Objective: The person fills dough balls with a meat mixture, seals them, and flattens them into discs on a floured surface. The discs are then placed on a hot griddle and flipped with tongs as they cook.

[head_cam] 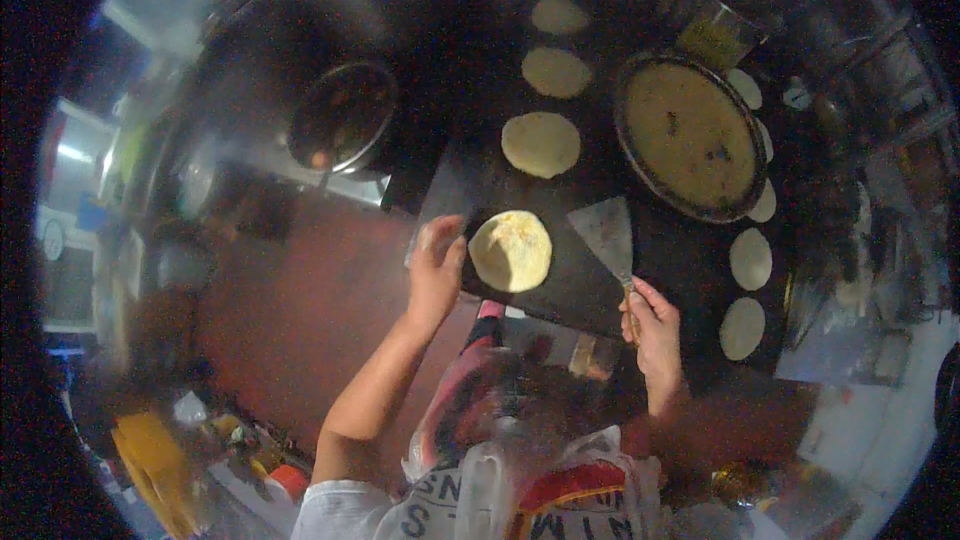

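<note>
On the dark griddle (592, 300) before me lies a pale round flatbread (513, 251), brightly lit with a shadow across its left half. My left hand (439, 255) hovers at its left edge, fingers apart and holding nothing. The wooden handle of a metal spatula (606, 238) is gripped in my right hand (654, 326); its wide blade points away from me, a little right of the flatbread. Beyond, another flatbread (541, 144) lies in line with two more, the nearer (556, 72) and the farthest (560, 16).
A wide round pan (626, 127) of yellowish-brown food stands on the griddle's right side. Several flatbreads (750, 259) line the right edge, some partly behind the pan. A metal-rimmed pot (386, 116) with dark contents stands at back left. Reddish floor (322, 300) shows at left.
</note>
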`<state>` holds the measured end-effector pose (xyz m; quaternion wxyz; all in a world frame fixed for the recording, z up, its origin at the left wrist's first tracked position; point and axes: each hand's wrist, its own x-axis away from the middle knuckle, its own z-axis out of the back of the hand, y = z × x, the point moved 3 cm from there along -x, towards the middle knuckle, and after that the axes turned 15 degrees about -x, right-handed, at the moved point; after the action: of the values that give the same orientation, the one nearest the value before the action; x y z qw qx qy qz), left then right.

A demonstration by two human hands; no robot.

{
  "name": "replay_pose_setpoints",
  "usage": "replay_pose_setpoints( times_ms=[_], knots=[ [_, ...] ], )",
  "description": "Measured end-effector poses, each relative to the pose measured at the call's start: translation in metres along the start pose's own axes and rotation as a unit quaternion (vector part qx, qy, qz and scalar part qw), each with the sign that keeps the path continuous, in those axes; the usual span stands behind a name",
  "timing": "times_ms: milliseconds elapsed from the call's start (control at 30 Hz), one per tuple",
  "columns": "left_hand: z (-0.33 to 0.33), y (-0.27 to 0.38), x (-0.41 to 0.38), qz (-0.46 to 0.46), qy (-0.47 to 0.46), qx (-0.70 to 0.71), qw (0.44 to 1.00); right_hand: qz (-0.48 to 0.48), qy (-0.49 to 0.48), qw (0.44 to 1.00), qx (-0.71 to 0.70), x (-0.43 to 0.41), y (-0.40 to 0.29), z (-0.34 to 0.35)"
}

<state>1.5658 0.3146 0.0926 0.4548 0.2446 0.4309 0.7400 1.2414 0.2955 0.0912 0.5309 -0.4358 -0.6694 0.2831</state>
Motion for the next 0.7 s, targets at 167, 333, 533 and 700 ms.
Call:
replay_pose_setpoints(
  times_ms=[167, 333, 533, 700],
  knots=[
    [-0.081, 0.036, -0.105, -0.263, 0.005, -0.218, 0.94, -0.084, 0.001, 0.994, -0.073, -0.073, 0.007, -0.06],
    [-0.119, 0.02, -0.163, -0.25, -0.021, -0.218, 0.943, 0.241, -0.04, 0.95, 0.193, -0.101, -0.012, -0.116],
    [-0.069, -0.02, -0.155, 0.024, -0.033, 0.175, 0.984, 0.329, -0.007, 0.91, 0.253, -0.096, -0.031, -0.106],
    [-0.073, -0.025, -0.199, -0.062, -0.041, 0.088, 0.993, 0.015, 0.04, 0.993, -0.108, -0.135, -0.014, -0.104]
  ],
)
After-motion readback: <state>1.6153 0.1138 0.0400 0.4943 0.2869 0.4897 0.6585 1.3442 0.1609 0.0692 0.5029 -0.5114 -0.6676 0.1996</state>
